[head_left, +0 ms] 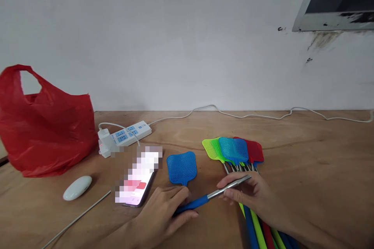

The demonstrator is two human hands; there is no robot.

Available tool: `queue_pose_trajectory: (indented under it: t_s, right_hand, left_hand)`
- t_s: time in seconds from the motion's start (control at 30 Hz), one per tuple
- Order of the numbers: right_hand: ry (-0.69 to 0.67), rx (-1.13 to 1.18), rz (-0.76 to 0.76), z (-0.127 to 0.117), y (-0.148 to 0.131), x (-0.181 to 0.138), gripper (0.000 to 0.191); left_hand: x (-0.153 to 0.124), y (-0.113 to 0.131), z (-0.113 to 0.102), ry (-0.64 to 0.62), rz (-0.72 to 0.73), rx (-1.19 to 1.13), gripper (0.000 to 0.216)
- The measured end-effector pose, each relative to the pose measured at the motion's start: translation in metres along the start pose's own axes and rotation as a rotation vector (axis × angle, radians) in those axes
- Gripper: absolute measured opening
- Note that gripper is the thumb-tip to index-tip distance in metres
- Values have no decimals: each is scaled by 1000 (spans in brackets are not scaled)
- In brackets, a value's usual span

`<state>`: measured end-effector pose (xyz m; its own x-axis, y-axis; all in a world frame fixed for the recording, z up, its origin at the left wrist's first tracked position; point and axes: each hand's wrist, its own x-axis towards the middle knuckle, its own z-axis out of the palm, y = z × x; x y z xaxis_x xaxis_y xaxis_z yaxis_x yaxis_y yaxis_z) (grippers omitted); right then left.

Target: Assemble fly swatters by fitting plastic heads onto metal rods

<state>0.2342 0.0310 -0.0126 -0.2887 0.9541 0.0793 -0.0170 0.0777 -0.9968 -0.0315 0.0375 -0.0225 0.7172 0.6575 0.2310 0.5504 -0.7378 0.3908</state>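
Above the wooden table [321,155], the left hand [165,208] grips a blue handle [196,203] while the right hand [253,192] pinches its metal rod [216,192] between thumb and fingers, near the tip. A blue mesh head [181,167] lies just beyond the left hand. Under the right hand and forearm, fly swatters [233,149] lie bundled; a phone [142,177] rests left of the mesh head.
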Motion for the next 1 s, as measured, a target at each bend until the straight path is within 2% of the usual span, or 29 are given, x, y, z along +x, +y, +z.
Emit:
queue_pose_trajectory:
  t_s: [0.07,0.17,0.27,0.33,0.43,0.53,0.6,0.67,0.77,0.9,1.0]
  right_hand:
    - [87,48,-18,-4,-2,1,25]
    - [329,64,-123,-15,-3,3,28]
    - [559,103,-321,-26,-5,2,24]
    - [623,123,-453,-30,-5,0,24]
    - [563,-52,-523,-30,-5,-2,22]
    - [291,-441,-410,-25,-4,-3,16]
    - [160,-587,-372,-21,-3,-3,18]
    - [148,-617,-382,-18,-1,-2,21]
    - [202,-609,-355,-18,0,0,24]
    - [240,-494,-270,-20,3,1,32]
    - [233,-423,-208,-19,4,1,36]
  left_hand:
    - [1,3,-5,58,-8,-47,17]
    - [4,6,-9,129,-38,-24,8]
    - [5,3,-5,160,-98,135,20]
    - [5,-2,0,163,-125,259,33]
    - [5,-7,4,136,-138,357,45]
    - [6,-5,2,72,-140,344,41]
    - [7,-1,-2,32,-133,304,38]
    - [8,2,-6,3,-121,258,37]
    - [6,1,-5,18,-128,223,40]
    - [1,-10,2,91,-166,216,53]
    - [-1,-14,5,88,-177,192,54]
